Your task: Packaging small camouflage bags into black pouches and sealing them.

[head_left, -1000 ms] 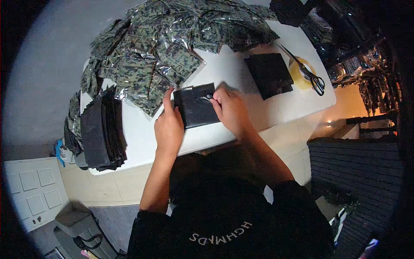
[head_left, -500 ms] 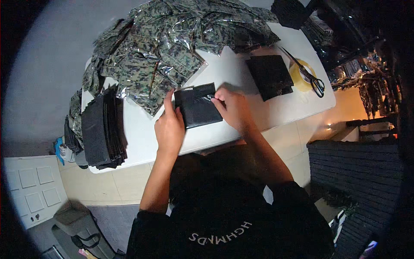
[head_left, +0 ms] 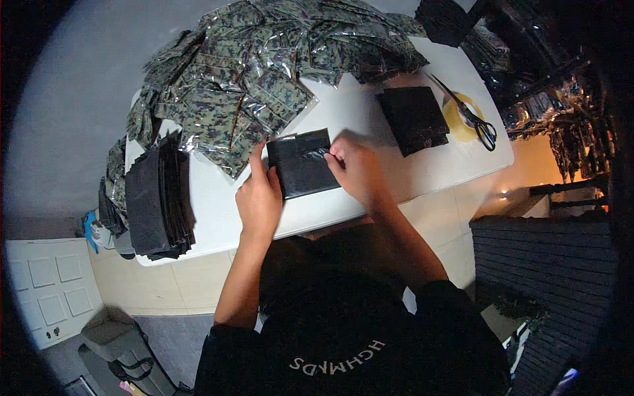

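Black packet (head_left: 302, 165), apparently between both hands (head_left: 261, 198).

Head-worn fisheye, looking steeply down, table (head_left: 422, 171) near

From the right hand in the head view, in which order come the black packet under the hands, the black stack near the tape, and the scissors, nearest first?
1. Black packet: touched by the right hand, on its left side.
2. Black stack: farther up and to the right.
3. Scissors: farthest, right of the stack, lying over the yellow tape roll.
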`<action>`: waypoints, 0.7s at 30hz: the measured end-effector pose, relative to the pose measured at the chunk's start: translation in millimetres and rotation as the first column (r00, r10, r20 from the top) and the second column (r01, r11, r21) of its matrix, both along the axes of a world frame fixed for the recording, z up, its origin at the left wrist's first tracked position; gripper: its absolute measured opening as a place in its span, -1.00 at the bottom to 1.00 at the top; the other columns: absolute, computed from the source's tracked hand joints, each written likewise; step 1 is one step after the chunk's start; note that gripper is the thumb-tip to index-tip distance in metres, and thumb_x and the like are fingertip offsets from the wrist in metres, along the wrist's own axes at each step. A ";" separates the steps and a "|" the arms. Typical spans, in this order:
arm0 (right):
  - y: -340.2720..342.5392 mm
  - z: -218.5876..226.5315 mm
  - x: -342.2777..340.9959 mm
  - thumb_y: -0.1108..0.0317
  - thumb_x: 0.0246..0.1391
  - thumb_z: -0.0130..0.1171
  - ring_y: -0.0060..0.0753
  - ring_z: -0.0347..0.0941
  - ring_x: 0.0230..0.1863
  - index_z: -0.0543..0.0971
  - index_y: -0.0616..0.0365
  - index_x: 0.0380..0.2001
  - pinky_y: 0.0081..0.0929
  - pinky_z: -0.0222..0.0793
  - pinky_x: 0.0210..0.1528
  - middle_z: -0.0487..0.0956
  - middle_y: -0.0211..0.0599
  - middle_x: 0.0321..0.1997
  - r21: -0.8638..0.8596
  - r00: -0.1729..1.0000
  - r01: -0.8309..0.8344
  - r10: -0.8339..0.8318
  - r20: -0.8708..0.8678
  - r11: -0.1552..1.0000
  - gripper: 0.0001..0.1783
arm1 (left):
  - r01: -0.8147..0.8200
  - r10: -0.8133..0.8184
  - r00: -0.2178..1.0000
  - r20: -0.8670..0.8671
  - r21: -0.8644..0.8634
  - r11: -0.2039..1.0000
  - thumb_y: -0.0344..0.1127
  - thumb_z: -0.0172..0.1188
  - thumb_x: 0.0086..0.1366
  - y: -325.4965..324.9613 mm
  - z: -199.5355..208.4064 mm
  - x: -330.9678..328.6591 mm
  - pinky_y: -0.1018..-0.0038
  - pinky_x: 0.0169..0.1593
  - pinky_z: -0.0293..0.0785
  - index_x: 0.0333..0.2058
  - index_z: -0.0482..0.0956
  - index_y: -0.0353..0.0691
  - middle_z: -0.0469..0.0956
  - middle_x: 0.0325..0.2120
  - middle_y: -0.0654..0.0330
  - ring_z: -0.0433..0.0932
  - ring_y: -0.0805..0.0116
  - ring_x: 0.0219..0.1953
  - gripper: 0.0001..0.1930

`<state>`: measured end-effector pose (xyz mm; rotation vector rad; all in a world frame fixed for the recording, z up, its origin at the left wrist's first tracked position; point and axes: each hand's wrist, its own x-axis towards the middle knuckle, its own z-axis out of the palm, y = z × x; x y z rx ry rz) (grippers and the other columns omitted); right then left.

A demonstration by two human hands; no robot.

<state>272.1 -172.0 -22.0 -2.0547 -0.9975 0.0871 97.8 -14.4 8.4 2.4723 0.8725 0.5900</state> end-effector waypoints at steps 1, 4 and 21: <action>0.3 -0.3 0.0 0.34 0.24 0.45 -0.04 0.70 -0.37 0.63 0.15 -0.24 -0.12 0.57 -0.26 0.72 -0.16 -0.38 0.000 1.000 -0.001 0.001 0.001 1.000 -0.82 | -0.001 0.001 1.000 0.001 0.000 1.000 -0.43 0.24 0.49 0.7 -0.8 0.2 -0.05 -0.34 0.55 0.50 0.22 -0.05 0.66 -0.52 0.00 0.71 -0.18 -0.45 -0.33; 0.8 -0.5 -0.4 0.33 0.24 0.45 -0.05 0.70 -0.39 0.62 0.15 -0.24 -0.12 0.58 -0.27 0.71 -0.15 -0.40 0.048 1.000 0.000 -0.001 0.013 0.999 -0.81 | -0.012 0.012 1.000 -0.017 -0.009 1.000 -0.42 0.24 0.49 1.4 2.8 3.1 -0.05 -0.35 0.55 0.50 0.22 -0.05 0.64 -0.56 0.02 0.69 -0.20 -0.48 -0.33; 3.3 -4.8 -9.6 0.38 0.28 0.40 0.10 0.68 -0.31 0.58 0.21 -0.20 -0.02 0.56 -0.20 0.68 -0.05 -0.38 0.048 0.997 0.033 -0.036 0.066 0.998 -0.81 | 0.325 -0.322 0.946 -0.047 0.105 0.940 -0.17 0.20 0.53 -63.8 -2.8 -9.6 -0.25 0.60 -0.01 0.58 0.00 -0.49 0.27 0.52 -0.29 0.17 -0.41 0.57 -0.14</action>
